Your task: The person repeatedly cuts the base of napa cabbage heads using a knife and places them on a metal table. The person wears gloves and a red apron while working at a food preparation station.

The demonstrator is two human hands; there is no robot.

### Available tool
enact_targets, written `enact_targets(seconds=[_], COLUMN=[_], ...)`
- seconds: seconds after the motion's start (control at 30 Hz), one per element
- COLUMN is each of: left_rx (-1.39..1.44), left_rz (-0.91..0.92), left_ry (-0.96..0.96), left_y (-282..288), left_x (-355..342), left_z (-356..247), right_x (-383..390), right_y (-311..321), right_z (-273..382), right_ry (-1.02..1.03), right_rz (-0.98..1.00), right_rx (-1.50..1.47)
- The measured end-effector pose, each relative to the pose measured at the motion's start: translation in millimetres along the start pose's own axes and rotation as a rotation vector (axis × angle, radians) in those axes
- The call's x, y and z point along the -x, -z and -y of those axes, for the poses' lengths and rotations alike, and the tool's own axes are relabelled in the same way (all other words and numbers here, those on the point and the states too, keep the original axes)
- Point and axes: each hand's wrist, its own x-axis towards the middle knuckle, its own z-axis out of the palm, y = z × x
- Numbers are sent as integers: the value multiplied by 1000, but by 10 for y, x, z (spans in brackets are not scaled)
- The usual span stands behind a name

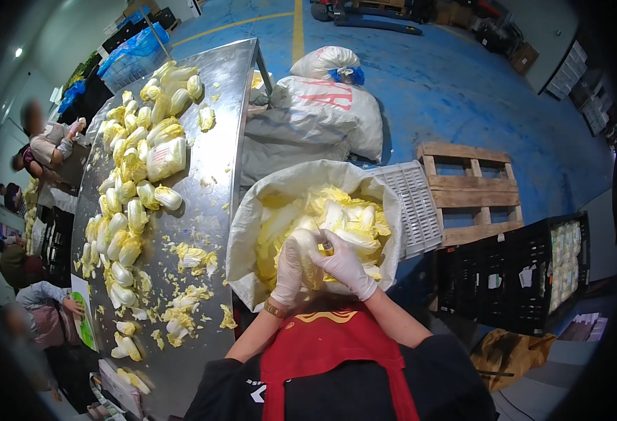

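The work centres on the open white sack (244, 210), which sits just in front of the person in the red apron (315, 344). Over its near side, the left hand (289, 270), in a white glove, is closed around a pale cabbage (304, 247). The right hand (347, 265), gloved too, is bent in against the cabbage's right side, its fingers curled on a small tool (327, 246) that looks like a knife, though too little shows to be sure.

Below them, the sack holds a pile of yellow and white leaves (354, 217); whether whole heads lie among them is hard to tell. Left of the sack stands the metal table (214, 165), with a long heap of cabbages (133, 165) and scattered leaf scraps (193, 258). Beyond the sack are filled sacks (336, 105); to its right, a wooden pallet (473, 183).

The step in hand seems to be trimming this cabbage over the sack. The next move probably calls for a firm left grip, turning the cabbage while the right hand works short cuts away from the left fingers.
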Motion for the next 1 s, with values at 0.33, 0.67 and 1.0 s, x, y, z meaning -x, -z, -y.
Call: enact_targets(seconds=[0.33,0.67,1.0], left_rx=[32,236,471], left_rz=[58,-4,79], left_ry=[1,-8,175], left_y=[12,494,350], left_x=[53,10,36], left_z=[-275,-202,-14], right_x=[-61,-241,-142], right_y=[-90,127,-110], right_z=[-160,-604,-66], right_ry=[-32,-208,-286], right_rz=[-60,-153,265], right_rx=[69,349,-108])
